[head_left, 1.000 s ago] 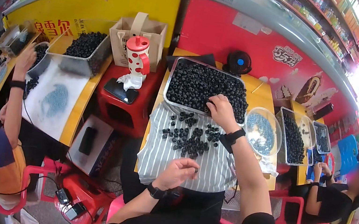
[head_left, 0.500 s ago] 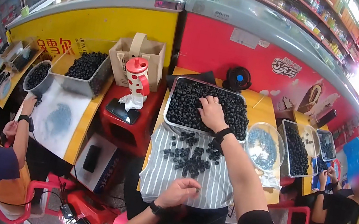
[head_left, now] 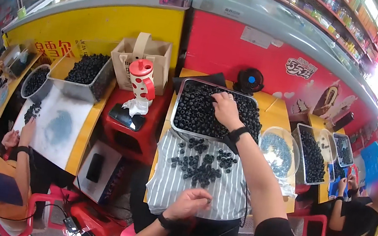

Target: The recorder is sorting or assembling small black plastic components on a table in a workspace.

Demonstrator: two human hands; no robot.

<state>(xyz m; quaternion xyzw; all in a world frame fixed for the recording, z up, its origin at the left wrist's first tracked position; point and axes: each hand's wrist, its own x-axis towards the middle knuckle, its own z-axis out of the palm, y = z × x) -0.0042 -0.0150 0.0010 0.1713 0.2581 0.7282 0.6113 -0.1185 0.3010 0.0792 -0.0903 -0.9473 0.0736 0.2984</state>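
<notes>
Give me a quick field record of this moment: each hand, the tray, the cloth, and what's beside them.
Left hand: left hand loosely closed at the near edge of the striped cloth; whether it holds a piece cannot be told.
Right hand: right hand resting palm down in the dark pieces of the metal tray.
Loose pieces: cluster of dark pieces lying on the cloth, below the tray.
Right of tray: clear bowl with bluish contents.
Left of tray: red stool carrying a red spotted bottle and a dark phone.

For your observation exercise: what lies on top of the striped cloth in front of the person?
A loose scatter of small dark rings lies on the striped cloth. The left hand rests on its near edge, hiding whatever is beneath it.
</notes>
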